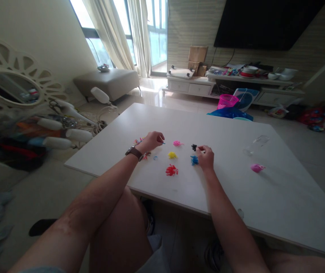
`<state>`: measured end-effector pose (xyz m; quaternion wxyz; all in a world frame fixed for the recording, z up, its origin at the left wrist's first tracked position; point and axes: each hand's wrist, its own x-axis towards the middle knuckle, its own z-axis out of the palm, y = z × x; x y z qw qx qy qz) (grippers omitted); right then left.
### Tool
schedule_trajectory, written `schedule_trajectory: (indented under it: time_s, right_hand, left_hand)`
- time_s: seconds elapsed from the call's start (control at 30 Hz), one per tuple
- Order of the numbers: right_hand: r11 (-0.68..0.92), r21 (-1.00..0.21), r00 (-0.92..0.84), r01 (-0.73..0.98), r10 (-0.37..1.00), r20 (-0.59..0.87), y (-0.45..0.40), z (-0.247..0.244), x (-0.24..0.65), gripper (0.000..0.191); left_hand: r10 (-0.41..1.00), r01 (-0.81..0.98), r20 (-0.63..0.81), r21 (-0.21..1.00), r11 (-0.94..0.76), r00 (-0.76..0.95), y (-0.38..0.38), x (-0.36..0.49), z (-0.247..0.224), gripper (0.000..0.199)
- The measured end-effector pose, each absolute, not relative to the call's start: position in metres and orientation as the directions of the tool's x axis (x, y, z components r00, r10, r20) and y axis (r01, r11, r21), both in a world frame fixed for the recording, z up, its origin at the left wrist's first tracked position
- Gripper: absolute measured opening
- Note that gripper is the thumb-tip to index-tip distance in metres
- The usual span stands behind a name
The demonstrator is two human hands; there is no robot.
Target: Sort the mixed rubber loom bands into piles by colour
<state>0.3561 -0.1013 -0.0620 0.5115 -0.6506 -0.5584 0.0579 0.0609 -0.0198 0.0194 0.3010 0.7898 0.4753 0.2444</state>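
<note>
Five single-colour piles (171,170) sit sorted, a mixed cluster (145,157) remains; left hand (152,141) pinches a blue piece (163,143), right hand (206,156) curled, contents unclear.

Blue piece (163,143) in left fingers (160,137), yellow pile (172,155), table (225,189)

The table (157,123) was plain white, its pink pile (177,143), yellow pile (172,155), red pile (171,170), blue pile (194,160) and black pile (194,147) each one solid colour. The watch strap (135,152) was brown, the basket (227,101) bright pink, the wall (192,24) striped beige-grey. The blurred mixed pile (136,142) seemed to hold pink and red.
</note>
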Motion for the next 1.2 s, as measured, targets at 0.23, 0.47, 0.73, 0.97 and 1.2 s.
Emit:
schedule_trajectory:
  time_s: [0.23, 0.47, 0.73, 0.97, 1.2]
  right_hand:
    - [0.397, -0.703, 0.093, 0.59, 0.832, 0.548, -0.118, -0.048, 0.321, 0.014]
    - [0.445, -0.731, 0.017, 0.517, 0.848, 0.529, -0.126, -0.041, 0.308, 0.017]
    - [0.422, -0.765, 0.068, 0.487, 0.855, 0.515, -0.127, -0.039, 0.307, 0.012]
    - [0.338, -0.798, 0.19, 0.499, 0.856, 0.481, -0.123, -0.046, 0.311, 0.015]
    - [0.292, -0.825, 0.234, 0.483, 0.866, 0.443, -0.122, -0.049, 0.312, 0.017]
  left_hand:
    - [0.747, 0.455, 0.168, 0.701, -0.549, 0.643, -0.041, 0.104, 0.021, 0.024]
    - [0.669, 0.349, 0.186, 0.736, -0.58, 0.719, -0.045, 0.122, 0.016, 0.022]
    - [0.653, 0.329, 0.201, 0.734, -0.594, 0.73, -0.042, 0.124, 0.011, 0.024]
    - [0.692, 0.393, 0.165, 0.721, -0.571, 0.703, -0.041, 0.12, 0.016, 0.026]
    - [0.755, 0.511, 0.072, 0.694, -0.507, 0.651, -0.035, 0.106, 0.014, 0.027]
